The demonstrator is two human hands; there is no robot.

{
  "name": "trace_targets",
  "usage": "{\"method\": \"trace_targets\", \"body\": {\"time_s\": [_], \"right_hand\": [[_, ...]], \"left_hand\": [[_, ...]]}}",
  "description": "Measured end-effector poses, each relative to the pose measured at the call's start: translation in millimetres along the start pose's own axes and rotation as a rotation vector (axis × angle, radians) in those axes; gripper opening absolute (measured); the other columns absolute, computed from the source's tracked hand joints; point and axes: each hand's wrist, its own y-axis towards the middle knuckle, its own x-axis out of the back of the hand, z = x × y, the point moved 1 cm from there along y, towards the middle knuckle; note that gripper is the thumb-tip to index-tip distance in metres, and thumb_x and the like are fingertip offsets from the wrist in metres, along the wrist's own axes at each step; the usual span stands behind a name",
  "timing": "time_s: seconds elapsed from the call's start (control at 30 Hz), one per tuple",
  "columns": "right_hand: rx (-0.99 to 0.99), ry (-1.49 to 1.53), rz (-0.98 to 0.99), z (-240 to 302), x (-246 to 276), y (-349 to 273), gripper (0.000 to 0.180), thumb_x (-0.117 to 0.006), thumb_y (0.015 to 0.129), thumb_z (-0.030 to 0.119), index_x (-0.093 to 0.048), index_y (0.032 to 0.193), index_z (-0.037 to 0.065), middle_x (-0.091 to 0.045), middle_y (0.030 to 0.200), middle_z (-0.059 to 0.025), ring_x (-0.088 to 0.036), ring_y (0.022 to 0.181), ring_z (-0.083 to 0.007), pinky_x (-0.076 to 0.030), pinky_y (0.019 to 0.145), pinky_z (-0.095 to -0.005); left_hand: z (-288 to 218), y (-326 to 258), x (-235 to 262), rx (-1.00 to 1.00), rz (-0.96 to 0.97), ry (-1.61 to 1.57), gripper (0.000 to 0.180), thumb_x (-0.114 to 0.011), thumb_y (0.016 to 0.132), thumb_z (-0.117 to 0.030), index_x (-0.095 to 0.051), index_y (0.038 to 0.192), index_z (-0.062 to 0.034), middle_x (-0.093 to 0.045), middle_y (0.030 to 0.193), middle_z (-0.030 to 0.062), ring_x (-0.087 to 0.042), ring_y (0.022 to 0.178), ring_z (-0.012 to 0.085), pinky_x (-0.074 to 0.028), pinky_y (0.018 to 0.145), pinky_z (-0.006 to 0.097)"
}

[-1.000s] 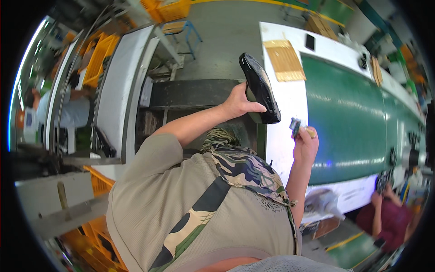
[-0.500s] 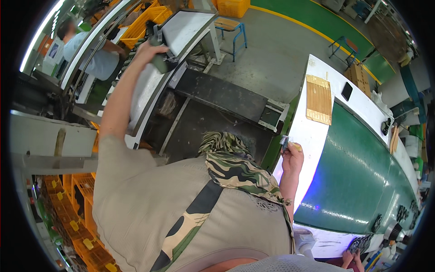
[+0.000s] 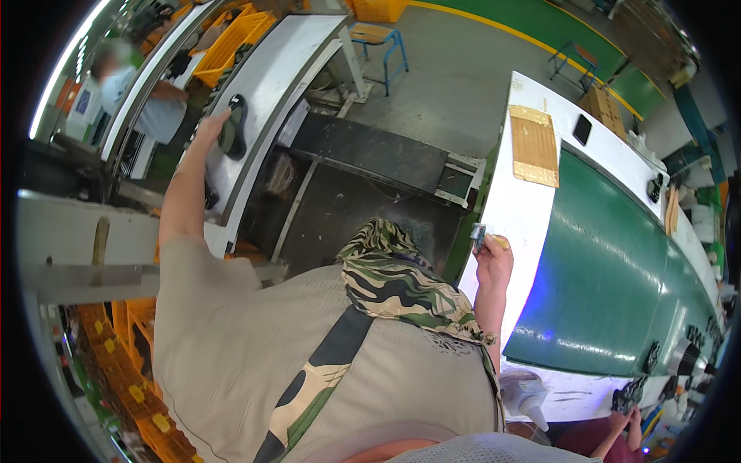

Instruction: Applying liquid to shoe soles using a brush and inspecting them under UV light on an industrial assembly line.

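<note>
Factory floor, seen from above the worker's head. Far left, a co-worker (image 3: 127, 85) in a pale top stands behind the white shelf (image 3: 270, 85), w/ yellow crates (image 3: 231, 38) beyond. The worker's left hand (image 3: 212, 131) is stretched out to that shelf, fingers loosely spread and resting beside a dark shoe (image 3: 231, 127) that lies on the white surface, touching it at the heel side or just apart; can't tell which from this angle. A sec ago that same shoe was up in the left hand over by the green belt; half a sec ago the arm was swinging it across. Now it sits on the shelf and the grip appears let go, so this piece looks passed along to the next station.

Centre: a dark lower bench (image 3: 370, 154) and black floor panel between the two lines; the worker's camo scarf (image 3: 401, 285) and beige shirt fill the lower frame.

Right: the right hand (image 3: 494, 258) is raised at the edge of the white table (image 3: 517, 201), fingers pinched round a small brush-like tool (image 3: 480, 234) w/ a pale handle; it has stayed there thru the swing, approx same spot. Beyond it the green conveyor belt (image 3: 610, 270) curves away, a cardboard sheet (image 3: 534, 145) and a black phone (image 3: 583, 130) on the table's far end. A glue bottle (image 3: 525, 395) stands by the worker's hip. Bottom right, another person's hand (image 3: 621, 420) works at the belt's near end.
</note>
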Motion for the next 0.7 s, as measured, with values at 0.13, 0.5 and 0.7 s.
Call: {"method": "trace_targets", "body": {"time_s": [0.13,0.5,0.7], "right_hand": [[0.04,-0.012,-0.046,0,20,-6,0.016,-0.064,0.086,-0.003,-0.052,0.095,0.004,-0.062,0.085,-0.0129,-0.062,0.069,-0.0227,-0.053,0.059,-0.0359],[-0.021,-0.008,0.032,0,38,-11,0.017,-0.064,0.085,-0.003,-0.053,0.095,0.006,-0.065,0.083,-0.0116,-0.065,0.07,-0.021,-0.053,0.058,-0.0331],[-0.007,0.039,0.033,-3,40,-6,0.019,-0.068,0.082,-0.002,-0.054,0.093,0.005,-0.064,0.081,-0.0101,-0.063,0.067,-0.0198,-0.054,0.055,-0.0343]], "left_hand": [[-19,-38,9,0.27,-0.202,0.095,0.061,-0.054,0.087,-0.046,-0.061,0.123,0.0028,-0.058,0.129,0.0239,-0.052,0.125,0.0387,-0.039,0.106,0.044],[120,-2,-17,-0.416,0.384,1.071,0.031,-0.053,0.083,-0.026,-0.073,0.093,-0.0041,-0.07,0.104,0.0159,-0.066,0.099,0.0342,-0.054,0.084,0.045],[115,-8,18,-0.167,0.228,0.507,0.044,-0.071,0.071,-0.041,-0.071,0.095,-0.0029,-0.071,0.092,0.0188,-0.069,0.09,0.03,-0.053,0.079,0.043]]}}
